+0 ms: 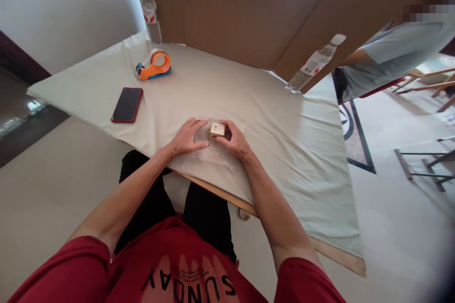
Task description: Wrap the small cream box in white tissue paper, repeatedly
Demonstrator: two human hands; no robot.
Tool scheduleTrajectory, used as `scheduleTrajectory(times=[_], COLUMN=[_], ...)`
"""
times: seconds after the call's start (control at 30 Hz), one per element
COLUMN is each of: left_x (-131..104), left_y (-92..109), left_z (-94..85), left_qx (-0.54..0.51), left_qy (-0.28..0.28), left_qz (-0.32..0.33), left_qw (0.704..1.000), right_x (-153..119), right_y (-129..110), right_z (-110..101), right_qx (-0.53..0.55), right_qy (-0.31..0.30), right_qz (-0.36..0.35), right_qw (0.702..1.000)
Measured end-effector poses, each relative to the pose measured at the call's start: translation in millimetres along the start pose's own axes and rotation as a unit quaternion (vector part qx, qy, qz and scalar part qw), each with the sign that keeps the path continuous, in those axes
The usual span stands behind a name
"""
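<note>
A small gold-coloured box [217, 129] with a printed label on top sits over a sheet of clear bubble wrap [217, 156] near the table's front edge. My right hand [234, 139] grips the box from its right side, thumb at the front and fingers behind. On the other side, my left hand [189, 137] rests on the bubble wrap with thumb and fingers spread. A small gap separates it from the box, and it holds nothing.
On the cloth-covered table [220, 75] lie a phone [127, 104] and an orange tape dispenser [156, 66] at left. Water bottles stand at back left [151, 16] and right [314, 65] against a cardboard panel [227, 9]. Another person's sleeve [401, 47] shows beyond the right bottle.
</note>
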State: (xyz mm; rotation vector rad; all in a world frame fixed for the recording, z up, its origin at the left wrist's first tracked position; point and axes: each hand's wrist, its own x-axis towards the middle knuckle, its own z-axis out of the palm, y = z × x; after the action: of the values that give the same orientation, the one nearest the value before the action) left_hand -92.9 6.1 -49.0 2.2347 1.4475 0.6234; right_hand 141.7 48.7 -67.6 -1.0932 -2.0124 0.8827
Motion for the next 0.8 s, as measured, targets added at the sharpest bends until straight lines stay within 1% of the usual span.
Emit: scheduleTrajectory(times=[0.03, 0.17, 0.27, 0.33, 0.43, 0.57, 0.67, 0.73, 0.8], left_x=[-6, -36, -53, -57, -54, -46, -38, -29, -20], left_y=[1, 11, 21, 26, 29, 29, 30, 32, 36], left_z=[-2.4, -9.8, -10.1, -7.0, 0.6, 8.3, 8.5, 7.1, 5.6], left_qx=[0.002, 0.045, 0.103, 0.129, 0.150, 0.139, 0.111, 0.083, 0.048], left_qy=[0.000, 0.002, 0.000, 0.000, 0.019, 0.072, 0.115, 0.143, 0.166], left_qz=[0.008, 0.086, 0.110, 0.115, 0.125, 0.140, 0.144, 0.142, 0.130], left_qw=[1.000, 0.995, 0.989, 0.985, 0.981, 0.978, 0.977, 0.976, 0.976], right_x=[0, -2, -3, -4, -3, -2, -4, -6, -8], right_y=[0, 2, 4, 6, 8, 8, 3, -1, -4], right_z=[-1, -3, -5, -5, -5, -8, -13, -18, -21], right_qx=[0.002, 0.025, 0.064, 0.081, 0.093, 0.108, 0.112, 0.144, 0.181], right_qy=[-0.003, -0.020, -0.022, -0.022, -0.016, -0.016, -0.041, -0.054, -0.053], right_qz=[-0.003, -0.006, -0.006, -0.002, 0.022, 0.048, 0.052, 0.066, 0.091], right_qw=[1.000, 0.999, 0.998, 0.996, 0.995, 0.993, 0.992, 0.986, 0.978])
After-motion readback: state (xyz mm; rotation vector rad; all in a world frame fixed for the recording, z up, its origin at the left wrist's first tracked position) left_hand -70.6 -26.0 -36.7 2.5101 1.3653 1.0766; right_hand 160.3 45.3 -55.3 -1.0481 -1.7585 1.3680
